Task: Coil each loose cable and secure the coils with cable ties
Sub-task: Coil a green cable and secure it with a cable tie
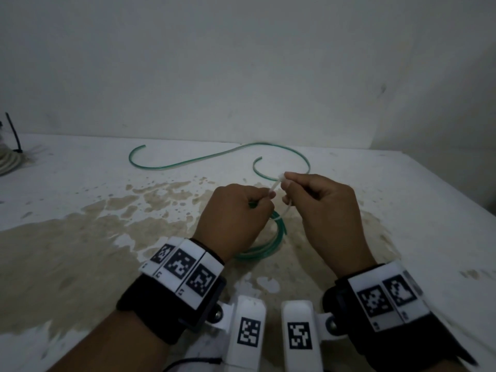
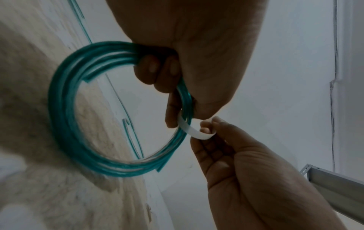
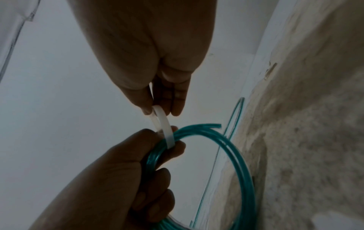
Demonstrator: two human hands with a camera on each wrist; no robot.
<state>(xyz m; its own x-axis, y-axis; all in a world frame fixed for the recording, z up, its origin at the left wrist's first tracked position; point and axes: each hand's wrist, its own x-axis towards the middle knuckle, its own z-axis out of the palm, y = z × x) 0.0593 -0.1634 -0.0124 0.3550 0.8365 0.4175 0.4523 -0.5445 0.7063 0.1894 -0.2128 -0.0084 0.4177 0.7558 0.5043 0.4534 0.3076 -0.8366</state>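
1. Cables number two, both translucent green: one coiled cable (image 1: pixel 264 245) held near the middle of the head view, and one loose cable (image 1: pixel 204 158) lying uncoiled in an S-curve on the table (image 1: pixel 402 210) above the hands, toward the upper middle of the frame.
2. The coiled cable is wound in several round turns; both cut ends show in the left wrist view, one inside the ring at its upper left, one at its lower right.
3. One white cable tie (image 3: pixel 163 124), a flat strip, loops around the bundled turns beside the left fingers.
4. The left hand (image 1: pixel 239 210) grips the coil, fingers curled tight round the turns, holding it upright just above the table.
5. The right hand (image 1: pixel 322 208) pinches the tie between thumb and fingertips, its other fingers loosely curled.
6. The table is white with a broad brown stain under the hands.
7. At the far left edge of the head view, a black tie (image 1: pixel 13 132) sticks up from a pale bundle (image 1: pixel 9 162), only partly in frame.
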